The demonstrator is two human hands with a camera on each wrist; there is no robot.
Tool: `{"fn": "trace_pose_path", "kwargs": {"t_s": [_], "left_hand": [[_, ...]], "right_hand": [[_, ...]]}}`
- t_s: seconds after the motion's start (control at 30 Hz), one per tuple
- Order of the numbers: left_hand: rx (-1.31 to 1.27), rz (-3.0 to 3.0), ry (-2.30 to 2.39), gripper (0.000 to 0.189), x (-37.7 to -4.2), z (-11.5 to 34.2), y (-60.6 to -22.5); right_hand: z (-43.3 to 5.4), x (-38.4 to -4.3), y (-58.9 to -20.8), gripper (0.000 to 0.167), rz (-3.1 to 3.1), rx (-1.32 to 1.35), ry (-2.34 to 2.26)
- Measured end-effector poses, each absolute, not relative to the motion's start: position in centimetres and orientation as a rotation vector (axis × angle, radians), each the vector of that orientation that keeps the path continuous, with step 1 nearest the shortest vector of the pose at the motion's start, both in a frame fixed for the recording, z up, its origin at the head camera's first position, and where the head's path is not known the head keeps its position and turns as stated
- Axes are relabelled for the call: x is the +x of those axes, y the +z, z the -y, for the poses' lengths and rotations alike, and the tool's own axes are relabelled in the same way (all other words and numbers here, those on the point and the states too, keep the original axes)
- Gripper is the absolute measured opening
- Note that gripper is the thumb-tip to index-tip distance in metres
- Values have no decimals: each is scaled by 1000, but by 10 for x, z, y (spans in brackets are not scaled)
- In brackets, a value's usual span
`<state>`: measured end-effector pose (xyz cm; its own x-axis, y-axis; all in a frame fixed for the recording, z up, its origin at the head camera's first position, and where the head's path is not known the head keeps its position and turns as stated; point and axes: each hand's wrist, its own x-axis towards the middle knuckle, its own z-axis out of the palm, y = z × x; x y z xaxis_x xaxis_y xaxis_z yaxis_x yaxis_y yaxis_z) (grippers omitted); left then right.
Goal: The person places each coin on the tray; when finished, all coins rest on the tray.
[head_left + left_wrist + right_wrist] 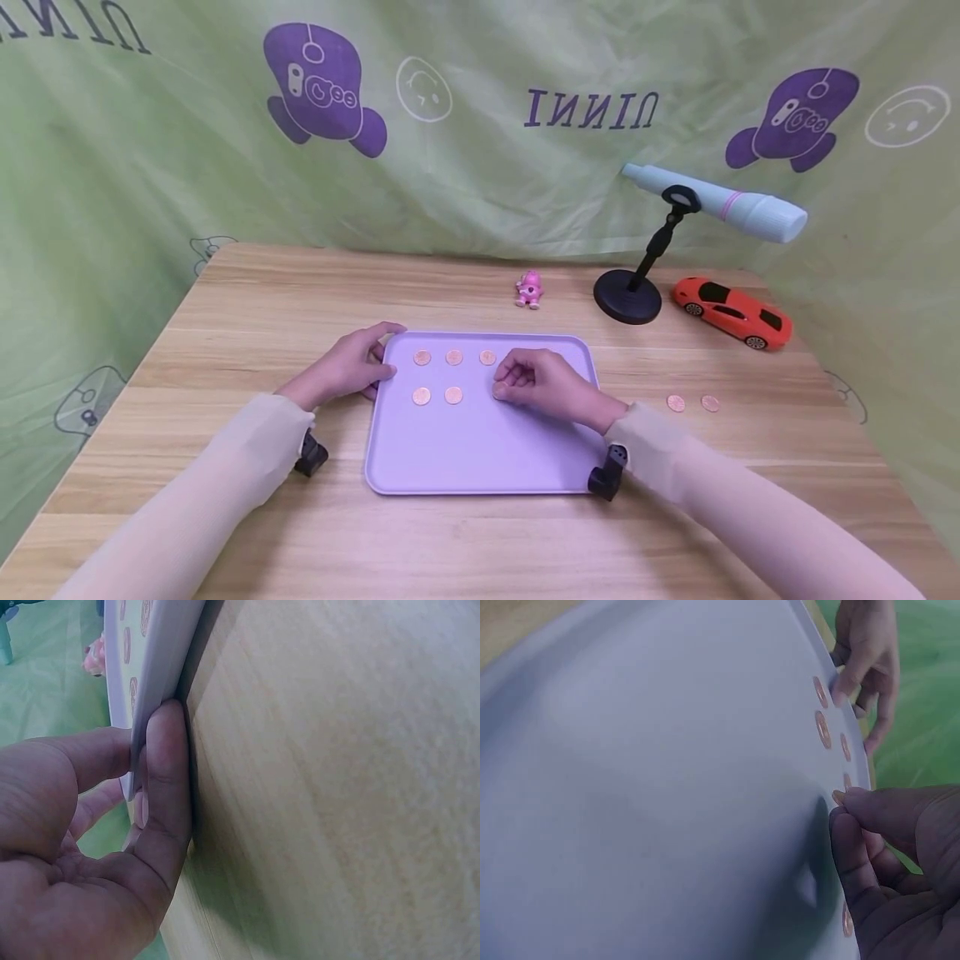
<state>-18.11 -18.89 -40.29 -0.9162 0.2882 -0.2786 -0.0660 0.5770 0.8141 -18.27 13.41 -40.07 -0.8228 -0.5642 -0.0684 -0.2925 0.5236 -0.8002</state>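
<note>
A shallow lilac tray (480, 454) lies on the table, with several copper coins (453, 357) in two rows near its far side. At the tray's upper left corner, my left hand (351, 364) grips the rim, thumb over the edge and a finger underneath, as the left wrist view shows. My right hand (543, 383) is over the tray and pinches a coin (838, 797) between thumb and forefinger, low at the right end of the nearer row. Past its fingers in the right wrist view shows another coin (847, 920), hidden by the hand in the head view.
Two more coins (676, 403) lie on the wooden table (300, 533) right of the tray. Behind it stand a small pink figurine (529, 290), a black stand (628, 297) holding a light blue microphone (750, 212), and a red toy car (733, 313). A green printed cloth (480, 183) hangs behind.
</note>
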Motion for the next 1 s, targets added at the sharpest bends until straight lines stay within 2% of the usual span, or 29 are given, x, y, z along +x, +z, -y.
{"fn": "trace_pose_path", "kwargs": {"t_s": [1.0], "left_hand": [[186,-2436,1271,65,-181,189,-404]], "right_hand": [[-116,-175,-402,6,-2617,-931,-923]]}}
